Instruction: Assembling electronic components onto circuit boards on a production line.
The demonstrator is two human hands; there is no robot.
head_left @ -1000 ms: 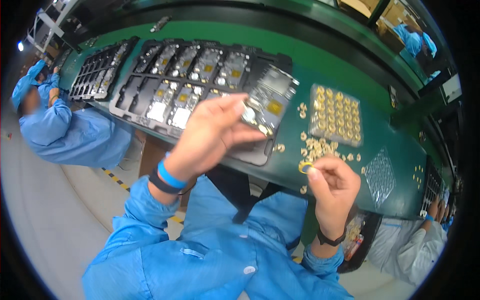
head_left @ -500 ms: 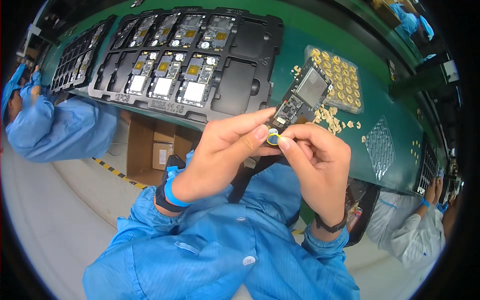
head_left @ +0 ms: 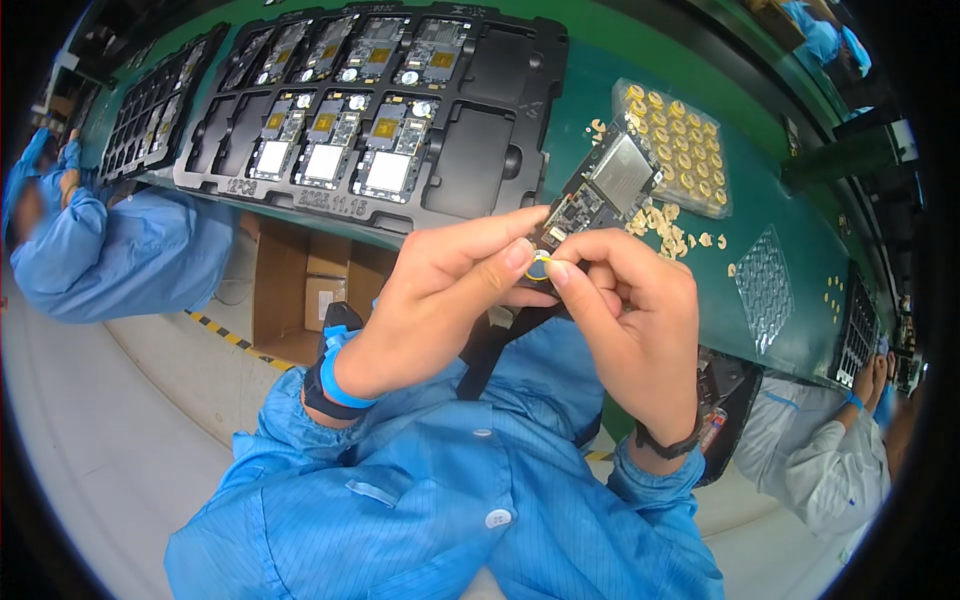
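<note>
One black slotted tray (head_left: 155,105): upper left of the frame, on the green worktop (head_left: 580,100).

One larger black tray (head_left: 470,155): upper left to upper centre; eight circuit boards (head_left: 395,150) seated, both right-end pockets bare.

One left hand (head_left: 435,275): centre. Grip closed on the lower end of a loose circuit board (head_left: 622,172), thumb above, fingers around the near end.

One yellow-rimmed disc (head_left: 537,268), dark-faced: centre, at the board's lower end, between the two thumb tips. Contact with the board: cannot tell. Step in hand, by judgement: setting disc to board. Next move would call for a steady board, the disc squared to its spot, then light thumb pressure.

Loose board, remainder: slants from the grip toward upper right, silver panel at the far end.

One right hand (head_left: 635,300): right of centre. Grip narrow, thumb and forefinger pinching the disc's right edge.

One clear tray (head_left: 727,160) of yellow-ringed discs: upper right.

Several pale scraps (head_left: 660,230): below that tray.

One clear dimpled sheet (head_left: 765,285): right.
</note>
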